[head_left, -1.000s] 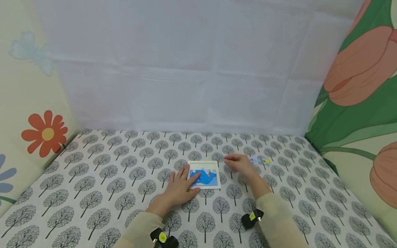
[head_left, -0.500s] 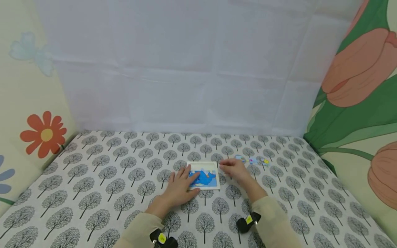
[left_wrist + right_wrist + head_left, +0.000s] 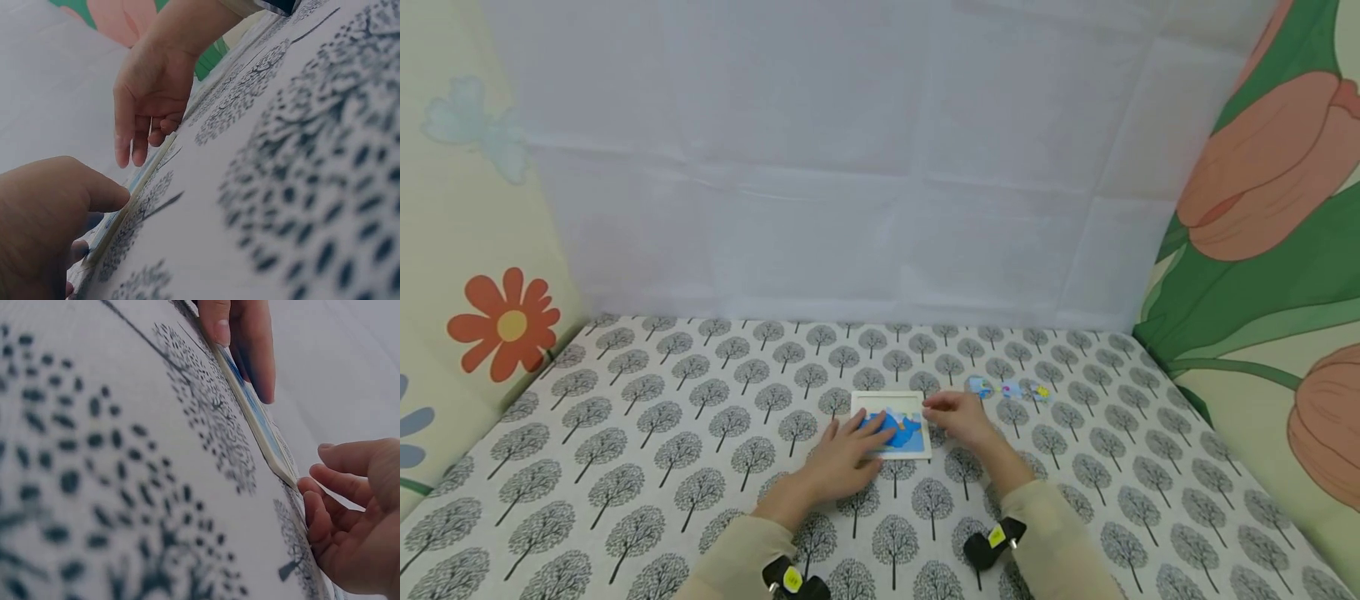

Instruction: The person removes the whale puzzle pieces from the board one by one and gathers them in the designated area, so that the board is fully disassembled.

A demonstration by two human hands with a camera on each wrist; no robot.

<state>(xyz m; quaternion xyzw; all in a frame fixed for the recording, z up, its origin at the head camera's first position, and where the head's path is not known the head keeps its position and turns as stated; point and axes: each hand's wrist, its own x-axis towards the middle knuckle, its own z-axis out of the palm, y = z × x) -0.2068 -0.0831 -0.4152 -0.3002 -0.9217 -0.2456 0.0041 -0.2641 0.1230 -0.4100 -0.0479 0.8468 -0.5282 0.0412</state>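
Observation:
In the head view a white-framed puzzle with a blue whale picture lies on the cloth. Its upper strip shows bare white, while blue fills the lower part. My left hand rests from the left on the frame and picture, fingers spread. At the puzzle's right edge is my right hand, fingers loosely bent. In the right wrist view, nothing shows between the right thumb and fingers, which are near the frame's corner. Several small colourful puzzle pieces lie in a row beyond the right hand.
A white cloth printed with grey trees covers the table. Behind it hangs a plain white sheet. Painted walls with a red flower and large pink tulips stand at the sides.
My right hand has moved left and slightly down to the puzzle's right edge, uncovering another piece in the row. The left hand has shifted slightly right over the picture.

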